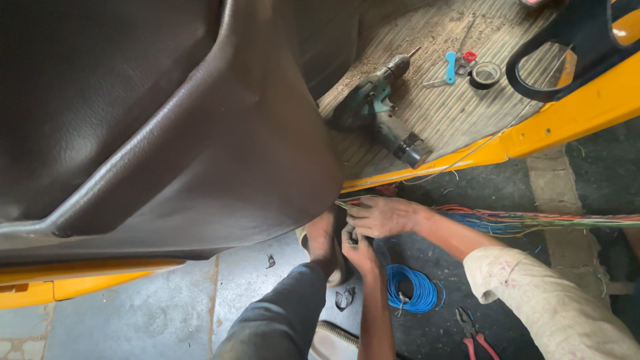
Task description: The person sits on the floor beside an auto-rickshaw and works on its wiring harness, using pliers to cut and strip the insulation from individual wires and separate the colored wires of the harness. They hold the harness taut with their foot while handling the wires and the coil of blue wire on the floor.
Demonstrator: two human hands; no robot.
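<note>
My right hand is closed around the end of a bundle of many-coloured wires, which runs off to the right along the ground. Just below it, my left hand pinches the same wire ends, and the fingers of the two hands touch. Both hands are tucked under the edge of a brown vehicle seat, beside the yellow body sill. What the fingertips grip is too small to make out. My dark trouser leg and sandalled foot are just left of the hands.
A coil of blue wire and red-handled pliers lie on the concrete floor below the hands. On the ribbed vehicle floor are a cordless drill, a black tape roll and a blue-handled tool.
</note>
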